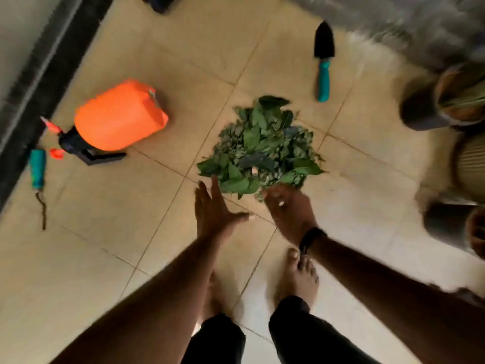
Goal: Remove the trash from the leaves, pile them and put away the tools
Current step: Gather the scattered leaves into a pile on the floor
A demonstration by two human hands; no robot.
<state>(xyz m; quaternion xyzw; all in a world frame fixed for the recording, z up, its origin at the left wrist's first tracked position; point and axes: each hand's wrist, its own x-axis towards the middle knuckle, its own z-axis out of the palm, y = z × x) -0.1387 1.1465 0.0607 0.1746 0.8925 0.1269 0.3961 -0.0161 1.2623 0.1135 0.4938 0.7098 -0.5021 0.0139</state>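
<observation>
Both hands reach to the near edge of the heap of green leaves (262,148) on the beige tiled floor (131,258): left hand (214,208) flat, fingers spread; right hand (287,206) curled into the leaves. Far right lies a black teal-handled trowel (324,61); left, an orange sprayer (118,118).

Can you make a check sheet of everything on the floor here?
Surface: beige tiled floor, fluffy pale rug at far right.
Job's things: heap of green leaves with a small pale scrap in it; black trowel with teal handle; teal-handled hand tool; orange pressure sprayer on its side.
Clutter: plant pots at right.
Hands: left hand open, fingers straight beside heap; right hand at heap's edge, grip unclear.
Cables: nothing seen.
Surroundings: dark wall base at left.
</observation>
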